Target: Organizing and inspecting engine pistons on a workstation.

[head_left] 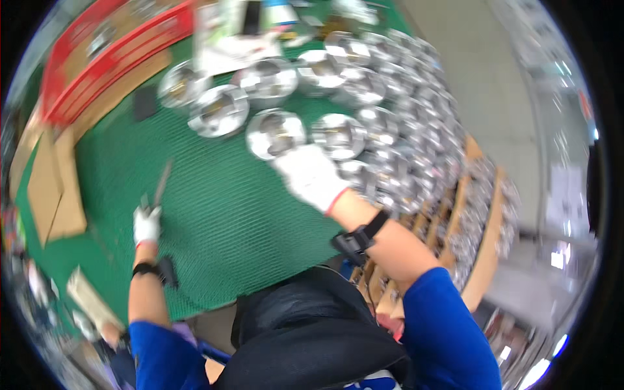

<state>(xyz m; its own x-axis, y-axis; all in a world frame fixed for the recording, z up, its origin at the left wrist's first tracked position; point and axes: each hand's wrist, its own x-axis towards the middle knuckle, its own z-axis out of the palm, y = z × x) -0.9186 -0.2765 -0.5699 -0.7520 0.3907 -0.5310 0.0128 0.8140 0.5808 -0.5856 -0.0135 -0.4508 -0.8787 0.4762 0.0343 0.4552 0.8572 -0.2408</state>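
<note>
My left hand, in a white glove, is closed round a slim grey metal tool with a long, narrow end pointing away from me. Blur hides the tool's exact kind. My right hand, also gloved in white, reaches over the mat to the near edge of a shiny, round, hollow metal part. Its fingers are smeared, so whether they grip the part or only touch it is unclear. Another round metal part stands just beyond that hand.
Many similar metal parts crowd the right side of the green mat. Wooden racks holding metal pieces stand at the right. A red crate is at far left, cardboard below it. Papers lie at the back.
</note>
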